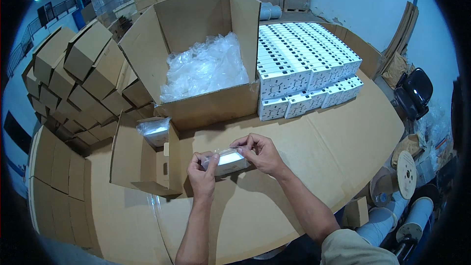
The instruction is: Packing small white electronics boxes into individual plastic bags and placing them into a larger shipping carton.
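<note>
Left hand [201, 171] and right hand [264, 156], fingers nearly closed, pinch the film-wrapped white box [230, 163] (probably light, stiff, slippery) at nine and two o'clock, likely its surest grips.

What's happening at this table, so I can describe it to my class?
A person's left hand and right hand hold a small white box in clear plastic between them. To the left, an open carton contains another wrapped box. Behind stand a large carton of crumpled plastic and stacked white boxes.
</note>
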Tool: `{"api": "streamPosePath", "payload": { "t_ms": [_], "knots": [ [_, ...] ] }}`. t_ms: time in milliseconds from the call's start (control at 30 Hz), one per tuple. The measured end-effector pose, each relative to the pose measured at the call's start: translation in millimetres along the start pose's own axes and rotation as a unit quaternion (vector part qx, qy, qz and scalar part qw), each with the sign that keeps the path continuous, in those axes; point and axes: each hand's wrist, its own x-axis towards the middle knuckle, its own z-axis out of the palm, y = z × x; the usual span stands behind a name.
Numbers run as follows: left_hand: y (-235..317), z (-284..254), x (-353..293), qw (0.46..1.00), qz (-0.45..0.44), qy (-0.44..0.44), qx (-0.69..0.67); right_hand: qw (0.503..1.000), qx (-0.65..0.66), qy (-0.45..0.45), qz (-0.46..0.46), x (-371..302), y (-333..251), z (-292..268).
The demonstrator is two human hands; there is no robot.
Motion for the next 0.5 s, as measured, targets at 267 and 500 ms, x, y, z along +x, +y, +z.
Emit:
{"api": "streamPosePath", "payload": {
  "t_ms": [267, 500],
  "knots": [
    [-2, 3, 1, 0.998, -0.014, 0.014, -0.063, 0.994, -0.025, -0.035, -0.102, -3, -14, -9],
    [3, 4, 0, 0.996, -0.041, 0.006, -0.080, 0.970, -0.191, -0.108, -0.103, -4, -16, -11]
  ]
}}
